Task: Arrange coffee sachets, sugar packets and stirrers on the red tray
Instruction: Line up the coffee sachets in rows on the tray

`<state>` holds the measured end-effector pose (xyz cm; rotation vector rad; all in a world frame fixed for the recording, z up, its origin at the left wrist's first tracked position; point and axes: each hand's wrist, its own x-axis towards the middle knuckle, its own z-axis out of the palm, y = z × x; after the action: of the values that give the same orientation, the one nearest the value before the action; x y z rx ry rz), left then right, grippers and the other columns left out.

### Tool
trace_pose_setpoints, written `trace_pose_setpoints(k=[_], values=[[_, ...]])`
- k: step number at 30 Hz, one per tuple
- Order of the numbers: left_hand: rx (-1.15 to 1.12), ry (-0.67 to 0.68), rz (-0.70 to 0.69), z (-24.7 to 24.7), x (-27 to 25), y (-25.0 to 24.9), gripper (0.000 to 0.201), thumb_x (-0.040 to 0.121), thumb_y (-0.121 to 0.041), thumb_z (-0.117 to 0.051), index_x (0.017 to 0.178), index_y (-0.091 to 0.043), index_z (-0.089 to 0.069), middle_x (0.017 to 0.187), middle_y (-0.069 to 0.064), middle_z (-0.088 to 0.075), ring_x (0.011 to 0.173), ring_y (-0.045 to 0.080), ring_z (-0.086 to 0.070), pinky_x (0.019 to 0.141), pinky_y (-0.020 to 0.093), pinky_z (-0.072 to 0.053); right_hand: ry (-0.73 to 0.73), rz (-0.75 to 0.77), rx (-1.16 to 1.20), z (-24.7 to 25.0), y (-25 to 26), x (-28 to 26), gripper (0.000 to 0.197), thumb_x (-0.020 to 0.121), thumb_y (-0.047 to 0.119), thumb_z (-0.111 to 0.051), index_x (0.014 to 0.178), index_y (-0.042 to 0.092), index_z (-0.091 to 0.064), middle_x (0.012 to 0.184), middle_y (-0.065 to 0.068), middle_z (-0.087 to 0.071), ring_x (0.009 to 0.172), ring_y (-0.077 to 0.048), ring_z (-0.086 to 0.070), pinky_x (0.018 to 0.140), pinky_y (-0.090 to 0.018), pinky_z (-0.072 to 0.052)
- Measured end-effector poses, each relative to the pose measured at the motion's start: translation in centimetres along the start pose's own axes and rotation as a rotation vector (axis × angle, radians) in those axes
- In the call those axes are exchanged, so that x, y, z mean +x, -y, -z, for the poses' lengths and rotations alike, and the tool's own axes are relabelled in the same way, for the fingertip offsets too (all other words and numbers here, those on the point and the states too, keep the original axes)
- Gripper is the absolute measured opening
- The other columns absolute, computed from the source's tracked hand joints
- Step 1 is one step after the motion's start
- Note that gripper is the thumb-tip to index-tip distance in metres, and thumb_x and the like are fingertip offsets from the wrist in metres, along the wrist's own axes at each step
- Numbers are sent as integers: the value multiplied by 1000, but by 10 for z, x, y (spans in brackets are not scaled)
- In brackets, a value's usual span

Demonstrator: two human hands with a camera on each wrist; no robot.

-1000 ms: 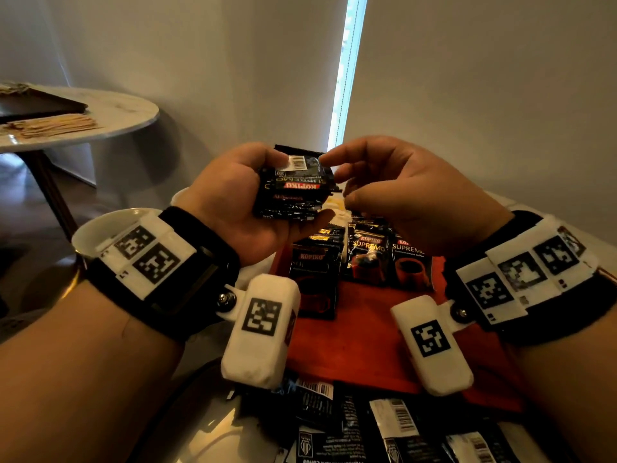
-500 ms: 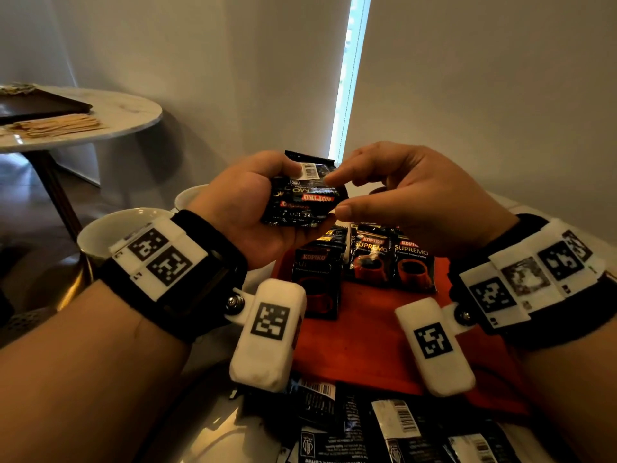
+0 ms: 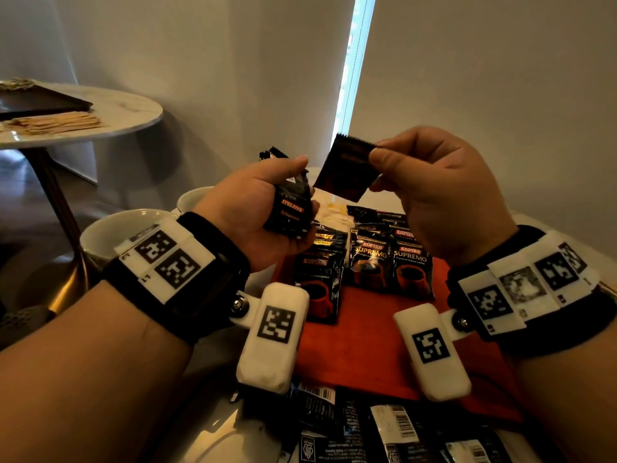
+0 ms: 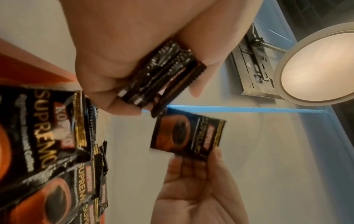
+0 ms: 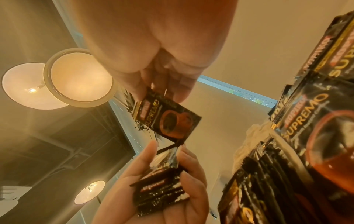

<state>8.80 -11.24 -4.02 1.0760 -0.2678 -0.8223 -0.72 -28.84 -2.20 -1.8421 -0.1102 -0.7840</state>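
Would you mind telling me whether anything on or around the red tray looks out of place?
Yes: several loose sachets lie barcode side up and overlapping at the near edge of the red tray, partly off it, unlike the face-up sachets on the tray. Nothing looks torn or spilled.

The coffee sachets (image 3: 394, 267) were black with orange cups and gold lettering. The tray (image 3: 367, 349) was red; the wrist markers (image 3: 168, 262) were black-and-white checked.
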Motion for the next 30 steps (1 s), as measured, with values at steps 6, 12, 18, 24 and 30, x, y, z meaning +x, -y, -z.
trace_pose_setpoints(k=[6,12,18,24,30], values=[[30,55,-58,3,-1,-1,55,91,-37,-68,132,-2,-57,123,21,-64,115,35,-63,104,46,-48,-23,-160,126,0,1,0,13,83,9,-72,74,17,-72,78,-8,-73,80,-36,-69,81,-61,-55],[122,204,-62,-5,-2,5,57,91,-24,-65,140,1,-52,130,27,-62,106,36,-64,88,45,-58,53,-265,127,-9,2,-5,10,81,8,-72,73,13,-73,80,-17,-70,83,-41,-64,87,-71,-48],[104,56,-143,-4,7,10,58,76,-15,-68,129,8,-58,127,35,-62,108,46,-68,88,54,-58,68,-402,214,-16,-2,-7,12,83,7,-74,93,6,-69,90,-18,-70,87,-37,-60,85,-55,-46],[40,41,-182,-4,9,7,59,79,-15,-70,131,9,-55,115,31,-64,92,39,-69,75,43,-57,148,-508,273,-17,0,-11,40,74,7,-69,113,4,-59,102,-23,-67,99,-43,-54,95,-61,-40],[-33,56,-137,-9,2,6,45,96,-20,-63,135,2,-54,120,23,-70,101,36,-73,76,46,-60,-1,-467,187,-2,13,-19,24,90,-4,-61,92,17,-49,82,-8,-68,64,-23,-63,41,-24,-40]])
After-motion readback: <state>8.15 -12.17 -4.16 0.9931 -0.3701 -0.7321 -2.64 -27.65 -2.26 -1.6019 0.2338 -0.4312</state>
